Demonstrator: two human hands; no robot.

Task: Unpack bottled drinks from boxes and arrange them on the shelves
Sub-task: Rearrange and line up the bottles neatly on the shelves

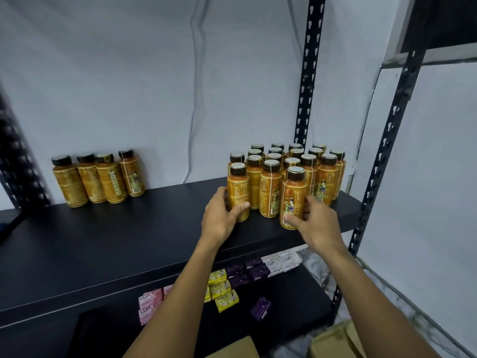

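Bottled drinks [284, 171] stand cap to cap in a tight block at about three o'clock on the upper shelf [129, 241]. The biggest risk, as I judge it, is to that whole block. The bottles are tall, narrow and touching, so a hard shove from either hand could send a row over like skittles.

Next is the shelf's front edge. The front-right bottle [293, 200], at five o'clock of the block, stands nearest it, and a careless pull could drag it off.

The left hand [222, 215] has its grip wrapped round the lower body of the front-left bottle [238, 195], at seven o'clock of the block. The right hand [315, 218] grips the front-right bottle, thumb on the label and fingers behind. Both grips sit low, so a quick push could tip a bottle about its base. The labels look smooth and might slip.

A pale wall [116, 73] fills the back. The shelf is a flat matt-black board carried on black slotted posts [308, 73]. Four more bottles [98, 179] stand in a row at nine o'clock, well apart from the block. A lower shelf [296, 293] at six o'clock holds soap packs [227, 288]. Cardboard boxes [333, 342] sit at five o'clock, low in the view.
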